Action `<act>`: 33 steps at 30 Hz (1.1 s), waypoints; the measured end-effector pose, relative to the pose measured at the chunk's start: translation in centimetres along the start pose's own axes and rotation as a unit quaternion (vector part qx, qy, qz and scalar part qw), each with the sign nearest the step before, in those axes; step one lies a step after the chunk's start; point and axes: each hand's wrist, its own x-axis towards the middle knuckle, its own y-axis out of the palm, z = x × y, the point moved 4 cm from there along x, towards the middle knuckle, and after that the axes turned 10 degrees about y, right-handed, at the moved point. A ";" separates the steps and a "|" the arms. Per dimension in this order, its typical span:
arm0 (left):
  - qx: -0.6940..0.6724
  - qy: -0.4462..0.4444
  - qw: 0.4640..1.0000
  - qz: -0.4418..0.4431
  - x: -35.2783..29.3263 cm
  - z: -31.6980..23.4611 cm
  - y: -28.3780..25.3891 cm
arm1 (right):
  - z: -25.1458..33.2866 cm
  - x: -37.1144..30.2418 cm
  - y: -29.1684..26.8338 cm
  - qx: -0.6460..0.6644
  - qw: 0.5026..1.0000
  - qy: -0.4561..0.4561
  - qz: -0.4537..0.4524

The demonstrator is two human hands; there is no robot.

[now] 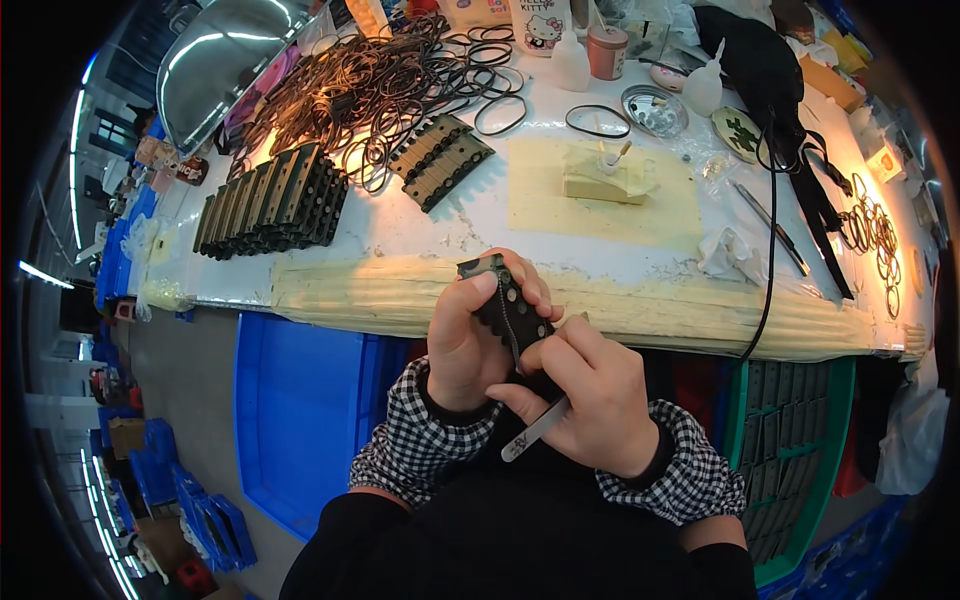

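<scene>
In front of my chest, at the table's front edge, my left hand [462, 335] is closed around a dark camouflage-patterned casing piece [512, 300]. The piece is tilted, with a row of round metal-looking spots along its face and a thin ridged edge. My right hand [600, 395] grips metal tweezers [537, 430], whose broad end sticks out below the palm. Its fingertips meet the lower end of the piece; the tweezers' tips are hidden there. Several similar casing pieces [270, 205] stand in a row at the left, and more [440, 162] lie beside them.
A heap of thin black loops [350, 85] covers the back left, near a metal basin [215, 70]. Yellow padding [390, 295] lines the table edge. A yellow block [603, 175], a white squeeze bottle [571, 62] and a black cable [772, 250] are beyond. Below are blue [300, 345] and green [735, 430] bins.
</scene>
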 end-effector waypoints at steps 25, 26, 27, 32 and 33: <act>-0.093 -0.050 0.994 -0.037 0.4 -0.3 -0.5 | -0.6 -0.5 -1.1 -0.013 0.995 -0.049 -0.087; -0.096 -0.050 0.994 -0.035 0.4 -0.3 -0.6 | -0.6 -0.5 -1.0 -0.009 0.995 -0.051 -0.089; -0.108 -0.051 0.992 -0.030 0.4 -0.3 -0.7 | -0.7 -0.5 -0.9 -0.006 0.994 -0.052 -0.092; -0.126 -0.051 0.991 -0.010 0.3 -0.1 -0.9 | -0.6 -0.7 -0.9 -0.045 0.990 -0.071 -0.110; -0.122 -0.049 0.991 -0.010 0.3 -0.2 -0.9 | -0.6 -0.7 -1.0 -0.046 0.990 -0.074 -0.111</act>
